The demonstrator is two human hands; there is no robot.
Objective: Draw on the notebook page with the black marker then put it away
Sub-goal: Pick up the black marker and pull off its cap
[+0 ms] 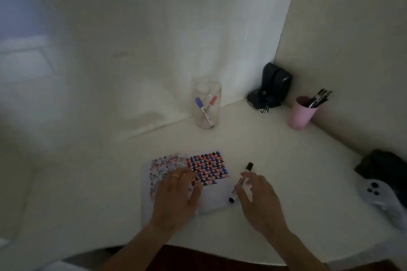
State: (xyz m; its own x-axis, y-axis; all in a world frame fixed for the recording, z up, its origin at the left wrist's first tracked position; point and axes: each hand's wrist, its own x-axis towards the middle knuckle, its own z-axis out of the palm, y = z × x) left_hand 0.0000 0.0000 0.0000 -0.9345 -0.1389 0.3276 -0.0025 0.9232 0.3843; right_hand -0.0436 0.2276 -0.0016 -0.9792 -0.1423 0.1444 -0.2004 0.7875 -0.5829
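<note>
An open notebook [211,200] lies on the white table, its pages covered with rows of red, blue and black marks. My left hand [176,196], with a ring on one finger, lies flat on the left page. The black marker [241,181] lies slanted just right of the notebook, its cap end pointing away from me. My right hand [257,198] is over it, fingertips touching the barrel; whether they grip it is unclear.
A clear glass jar [207,105] with a blue and a red marker stands at the back. A pink cup [300,114] with pens and a black device [271,88] sit in the corner. A white controller [378,193] and dark object [385,167] lie right.
</note>
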